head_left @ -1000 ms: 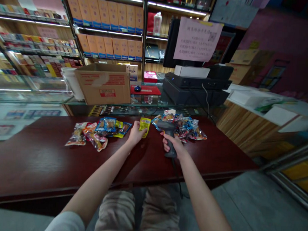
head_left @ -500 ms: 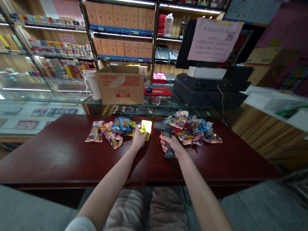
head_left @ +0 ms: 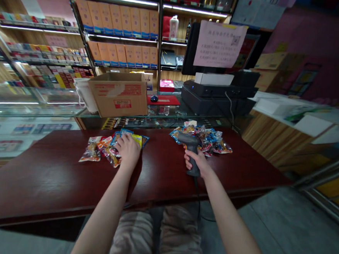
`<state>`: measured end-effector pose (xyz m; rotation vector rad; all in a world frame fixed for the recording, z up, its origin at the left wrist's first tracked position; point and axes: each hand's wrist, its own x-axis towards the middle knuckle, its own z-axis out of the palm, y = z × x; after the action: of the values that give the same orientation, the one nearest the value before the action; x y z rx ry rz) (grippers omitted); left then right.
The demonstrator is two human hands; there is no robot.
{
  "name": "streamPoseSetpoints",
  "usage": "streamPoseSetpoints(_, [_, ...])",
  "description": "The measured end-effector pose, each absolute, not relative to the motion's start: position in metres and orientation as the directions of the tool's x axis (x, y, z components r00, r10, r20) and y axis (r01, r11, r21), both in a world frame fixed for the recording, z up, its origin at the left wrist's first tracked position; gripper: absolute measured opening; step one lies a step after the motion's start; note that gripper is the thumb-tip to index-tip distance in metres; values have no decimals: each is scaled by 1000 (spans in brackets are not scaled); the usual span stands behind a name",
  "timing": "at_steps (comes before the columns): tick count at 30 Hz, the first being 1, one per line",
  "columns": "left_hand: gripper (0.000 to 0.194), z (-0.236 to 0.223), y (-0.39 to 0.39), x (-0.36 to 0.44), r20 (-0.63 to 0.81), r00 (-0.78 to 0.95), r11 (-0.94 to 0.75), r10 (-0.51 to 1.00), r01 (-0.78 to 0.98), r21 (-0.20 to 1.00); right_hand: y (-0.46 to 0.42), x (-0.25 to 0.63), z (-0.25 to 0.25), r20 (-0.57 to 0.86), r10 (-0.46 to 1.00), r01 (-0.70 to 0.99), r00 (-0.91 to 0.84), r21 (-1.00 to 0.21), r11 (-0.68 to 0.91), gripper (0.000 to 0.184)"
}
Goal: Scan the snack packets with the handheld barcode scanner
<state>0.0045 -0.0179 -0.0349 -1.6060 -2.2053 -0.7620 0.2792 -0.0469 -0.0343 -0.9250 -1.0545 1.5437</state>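
Observation:
My left hand (head_left: pixel 128 149) lies over the left group of small snack packets (head_left: pixel 91 150), its fingers spread and its palm down. A yellow packet (head_left: pixel 137 140) shows beside the fingers; what lies under the palm is hidden. In my right hand (head_left: pixel 199 162) is a dark grey handheld barcode scanner (head_left: pixel 189 140), its handle gripped upright and its head turned to the left. Behind the scanner lies a second heap of snack packets (head_left: pixel 212 139) in clear, blue and red wrapping.
The packets lie on a dark red wooden table (head_left: pixel 64 177). Behind it, a glass counter carries an open cardboard box (head_left: pixel 119 96), a white jug (head_left: pixel 86 94), a mouse (head_left: pixel 154 98) and a cash register with a monitor (head_left: pixel 192 47). The scanner's cord (head_left: pixel 198 194) hangs over the front edge.
My left hand has moved left from the scanner's front to the left packets and let go of the yellow packet. The scanner has shifted right, its bright light gone. The view has turned slightly.

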Motion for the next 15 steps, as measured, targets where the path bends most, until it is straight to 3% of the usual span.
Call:
streamPoseSetpoints(3, [51,-31,-15,5,598,-280,199,751,959,199,-48,311,-36,-41,990,-293,-135,-953,-79,46])
streamPoseSetpoints(8, [43,-25,12,56,569,-6,-115,822,977,177,-43,352,-38,-24,998,-330,-52,-943,-40,49])
streamPoseSetpoints(12, [36,-25,51,125,321,59,-219,945,843,491,-41,367,-41,-18,1000,-396,-18,-918,-24,50])
streamPoseSetpoints(15, [45,-31,80,168,112,-7,-70,994,737,672,-41,371,-48,-4,1000,-446,-7,-895,-7,51])
